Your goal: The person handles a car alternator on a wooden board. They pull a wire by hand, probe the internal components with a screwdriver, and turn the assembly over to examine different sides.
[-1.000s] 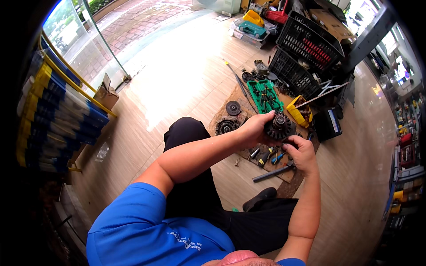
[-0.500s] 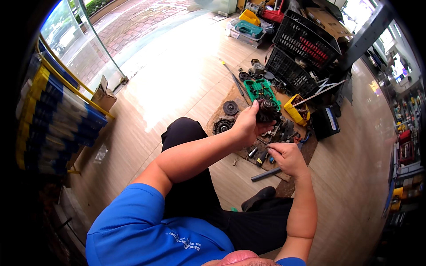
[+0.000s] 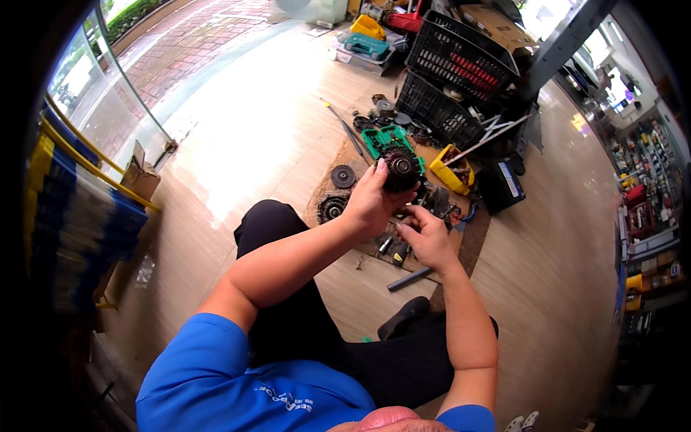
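Observation:
A dark, round metal part with a ridged rim [image 3: 400, 167] is held up in my left hand [image 3: 368, 205], thumb along its side and fingers underneath. Just below it, my right hand [image 3: 432, 241] is closed in a pinch close to the left fingers; what it grips is too small to make out. Behind the part lies an open green tool case [image 3: 389, 135], partly hidden by it. On the cardboard mat [image 3: 471, 241] to the left are a dark disc [image 3: 343, 176] and a round, toothed metal part [image 3: 332, 209]. Small tools and loose parts lie beneath my hands.
Beyond the mat stand a yellow container [image 3: 452, 171], a black box [image 3: 502, 189] and stacked black crates [image 3: 435, 108]. A grey tube [image 3: 410, 279] lies near my shoe [image 3: 404, 317]. A long rod [image 3: 345, 126] rests at the far left. Blue-and-yellow goods [image 3: 72, 230] fill a rack at left.
My right hand has moved up toward my left hand and the metal part. The part has tilted so its round face shows more. The whole view has shifted slightly.

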A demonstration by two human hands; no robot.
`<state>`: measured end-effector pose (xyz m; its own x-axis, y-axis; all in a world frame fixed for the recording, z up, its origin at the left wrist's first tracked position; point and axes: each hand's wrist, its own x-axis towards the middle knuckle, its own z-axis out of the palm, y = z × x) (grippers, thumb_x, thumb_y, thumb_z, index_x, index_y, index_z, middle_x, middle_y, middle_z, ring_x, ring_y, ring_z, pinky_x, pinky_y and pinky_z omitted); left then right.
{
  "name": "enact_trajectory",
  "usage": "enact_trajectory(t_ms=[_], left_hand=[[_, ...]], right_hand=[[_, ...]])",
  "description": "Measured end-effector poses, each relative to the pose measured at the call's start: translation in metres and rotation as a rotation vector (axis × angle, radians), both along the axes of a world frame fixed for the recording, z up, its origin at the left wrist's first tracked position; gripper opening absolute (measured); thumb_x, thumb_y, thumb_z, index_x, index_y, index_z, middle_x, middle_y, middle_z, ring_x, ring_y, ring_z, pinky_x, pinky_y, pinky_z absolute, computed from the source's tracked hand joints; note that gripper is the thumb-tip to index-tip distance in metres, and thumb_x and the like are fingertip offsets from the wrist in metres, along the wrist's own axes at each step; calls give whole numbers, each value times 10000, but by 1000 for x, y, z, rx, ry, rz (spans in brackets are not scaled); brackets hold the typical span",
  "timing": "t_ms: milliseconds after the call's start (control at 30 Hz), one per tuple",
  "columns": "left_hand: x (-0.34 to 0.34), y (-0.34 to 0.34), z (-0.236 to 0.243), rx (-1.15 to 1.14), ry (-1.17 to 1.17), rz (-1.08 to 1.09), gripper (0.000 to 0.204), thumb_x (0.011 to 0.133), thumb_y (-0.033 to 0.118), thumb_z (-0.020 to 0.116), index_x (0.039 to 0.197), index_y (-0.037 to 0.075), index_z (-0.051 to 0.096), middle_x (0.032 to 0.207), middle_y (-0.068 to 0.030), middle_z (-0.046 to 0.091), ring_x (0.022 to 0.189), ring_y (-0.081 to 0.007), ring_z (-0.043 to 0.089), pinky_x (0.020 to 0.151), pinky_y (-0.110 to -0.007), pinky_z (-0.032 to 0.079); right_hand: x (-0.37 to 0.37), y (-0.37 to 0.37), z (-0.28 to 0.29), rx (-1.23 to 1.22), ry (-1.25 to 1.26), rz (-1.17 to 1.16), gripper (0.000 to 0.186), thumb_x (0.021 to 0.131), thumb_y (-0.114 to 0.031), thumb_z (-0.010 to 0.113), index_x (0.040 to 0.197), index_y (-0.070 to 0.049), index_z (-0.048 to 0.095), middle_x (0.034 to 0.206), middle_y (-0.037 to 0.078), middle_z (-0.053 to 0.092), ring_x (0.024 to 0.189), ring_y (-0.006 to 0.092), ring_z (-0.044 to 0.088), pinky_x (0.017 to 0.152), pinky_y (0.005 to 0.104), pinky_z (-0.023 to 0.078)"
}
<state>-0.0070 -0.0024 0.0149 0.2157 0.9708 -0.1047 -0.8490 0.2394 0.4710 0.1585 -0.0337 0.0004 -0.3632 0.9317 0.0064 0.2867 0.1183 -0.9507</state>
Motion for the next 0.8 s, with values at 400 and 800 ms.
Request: enact_trajectory(t_ms=[400, 800], left_hand=[[-2, 0, 2, -24, -45, 18, 401, 1034, 397, 349, 1267, 103, 488, 1158, -84, 621, 1009, -260, 637, 832, -392, 536], [-4, 0, 8, -6, -113, -45, 454, 1041, 404, 282, 1299, 82, 472, 1208, -119, 601, 1064, -307, 623, 910, -432, 502]], right_hand=[[-21, -6, 30, 359, -378, -54, 162, 910, -156, 585, 990, -30, 650, 745, 206, 625, 698, 352, 636, 613, 392, 484], [-16, 4, 20, 269, -366, -174, 167, 888, -176, 596, 984, -57, 661, 736, 226, 617, 719, 381, 635, 636, 420, 499]])
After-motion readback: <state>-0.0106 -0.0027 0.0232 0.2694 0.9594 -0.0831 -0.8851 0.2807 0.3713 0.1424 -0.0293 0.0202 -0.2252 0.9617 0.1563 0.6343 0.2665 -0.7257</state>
